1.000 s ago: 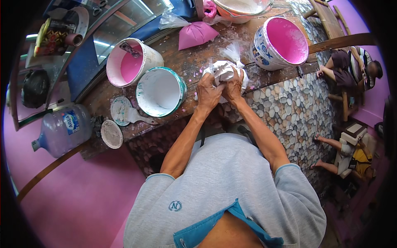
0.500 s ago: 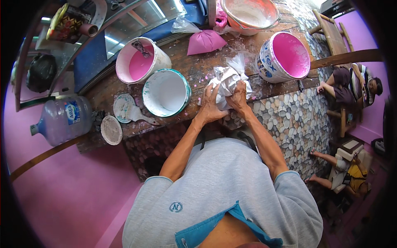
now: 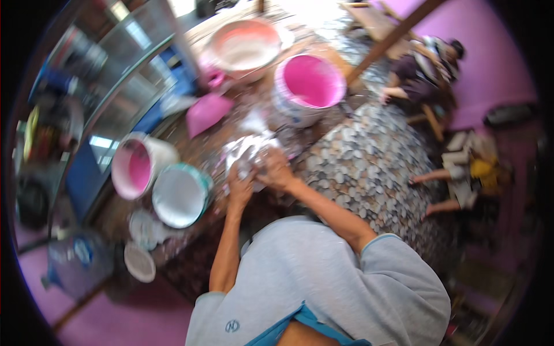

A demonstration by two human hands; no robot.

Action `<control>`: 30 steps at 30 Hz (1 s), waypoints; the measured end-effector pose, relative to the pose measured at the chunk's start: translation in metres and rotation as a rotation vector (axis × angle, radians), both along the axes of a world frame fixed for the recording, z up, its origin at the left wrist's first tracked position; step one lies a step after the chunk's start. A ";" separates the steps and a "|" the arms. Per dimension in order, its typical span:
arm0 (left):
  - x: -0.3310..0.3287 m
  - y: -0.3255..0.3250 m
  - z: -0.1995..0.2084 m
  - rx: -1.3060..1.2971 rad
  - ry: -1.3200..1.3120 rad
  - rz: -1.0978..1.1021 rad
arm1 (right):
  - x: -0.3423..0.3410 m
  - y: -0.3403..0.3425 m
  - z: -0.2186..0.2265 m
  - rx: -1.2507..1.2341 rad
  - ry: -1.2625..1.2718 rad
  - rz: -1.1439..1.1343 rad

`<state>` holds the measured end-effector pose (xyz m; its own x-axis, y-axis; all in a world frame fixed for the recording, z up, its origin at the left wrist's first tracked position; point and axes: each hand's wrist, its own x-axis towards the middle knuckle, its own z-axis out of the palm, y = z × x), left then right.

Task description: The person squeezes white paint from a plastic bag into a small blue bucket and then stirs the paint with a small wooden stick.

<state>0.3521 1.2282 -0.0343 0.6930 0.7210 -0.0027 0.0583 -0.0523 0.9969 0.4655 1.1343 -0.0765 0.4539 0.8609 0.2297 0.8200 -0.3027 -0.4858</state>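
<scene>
Both hands are at a crumpled silvery-white bag on the wooden table, and the view is blurred by motion. My left hand grips its near left side, fingers curled in. Around the right side closes my right hand, close beside the left. What the bag contains is hidden. Just beyond it to the right stands a white bucket with bright pink paint inside. A knotted clear bag of pink stuff lies beyond it to the left.
Left on the table are a white bucket with pink paint, a green-rimmed white bucket and a round white lid. An orange basin sits at the back. A water jug stands far left. Two people sit at the right.
My view has turned and shifted, so the table and buckets appear lower left and tilted. Both hands stay on the silvery-white bag.
</scene>
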 end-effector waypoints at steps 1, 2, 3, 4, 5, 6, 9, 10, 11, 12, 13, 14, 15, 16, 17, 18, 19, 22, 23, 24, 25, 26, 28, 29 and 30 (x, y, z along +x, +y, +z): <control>0.001 0.000 0.004 -0.026 -0.008 -0.015 | 0.009 -0.003 -0.012 -0.033 0.092 0.072; -0.001 -0.006 0.021 -0.049 -0.050 0.011 | 0.002 -0.005 -0.008 0.010 0.096 0.081; 0.009 -0.002 0.017 0.024 0.020 -0.038 | 0.018 -0.007 -0.015 0.024 0.117 0.058; 0.004 0.002 0.007 0.094 0.138 -0.077 | 0.020 -0.009 -0.030 0.037 0.187 0.045; 0.006 0.003 0.002 0.089 0.069 -0.070 | 0.020 -0.011 -0.021 0.093 0.108 0.012; 0.007 0.006 -0.006 0.155 0.046 -0.060 | 0.023 -0.011 -0.014 0.072 0.174 0.000; 0.010 0.007 -0.022 0.052 -0.026 -0.021 | 0.020 -0.012 -0.007 -0.020 0.254 -0.058; 0.010 0.009 -0.021 0.108 -0.051 -0.029 | 0.017 -0.011 -0.008 0.012 0.218 -0.070; 0.009 0.008 -0.013 0.123 -0.038 -0.030 | 0.014 -0.009 -0.005 0.011 0.222 -0.051; 0.007 0.010 -0.004 0.138 -0.024 -0.032 | 0.010 -0.006 -0.003 -0.057 0.213 -0.083; 0.004 0.014 -0.003 0.132 -0.016 -0.008 | 0.006 -0.005 0.000 -0.134 0.205 -0.109; 0.001 0.017 -0.004 0.101 0.018 -0.014 | 0.003 -0.005 0.004 -0.147 0.216 -0.090; -0.004 0.018 -0.006 0.069 0.050 -0.021 | 0.004 -0.004 0.008 -0.124 0.225 -0.068; -0.006 0.020 -0.003 0.064 0.060 -0.013 | 0.006 -0.002 0.009 -0.093 0.231 -0.054; -0.008 0.022 0.000 0.082 0.080 -0.048 | 0.005 -0.003 0.004 -0.040 0.198 -0.055; -0.010 0.023 0.002 0.099 0.100 -0.085 | 0.006 -0.002 -0.001 -0.044 0.207 -0.051; -0.009 0.025 0.002 0.101 0.077 -0.087 | 0.009 0.002 0.001 -0.017 0.183 -0.020; -0.009 0.027 0.003 0.203 0.061 -0.112 | 0.017 0.008 0.010 0.008 0.167 0.056; -0.008 0.028 0.005 0.200 0.063 -0.113 | 0.023 0.010 0.012 -0.017 0.342 0.059; -0.008 0.029 0.007 0.232 0.126 -0.110 | 0.027 0.010 0.014 -0.043 0.516 0.061; -0.008 0.029 0.010 0.269 0.187 -0.101 | 0.029 0.009 0.016 -0.042 0.514 0.068; -0.010 0.031 0.008 0.270 0.186 -0.094 | 0.030 0.007 0.018 -0.019 0.627 0.032; -0.012 0.035 0.003 0.223 0.200 -0.166 | 0.034 0.008 0.016 0.003 0.739 -0.002; -0.013 0.034 0.002 0.224 0.199 -0.164 | 0.037 0.009 0.013 -0.021 0.734 0.040; -0.016 0.031 0.001 0.247 0.186 -0.160 | 0.040 0.010 0.011 -0.046 0.728 0.081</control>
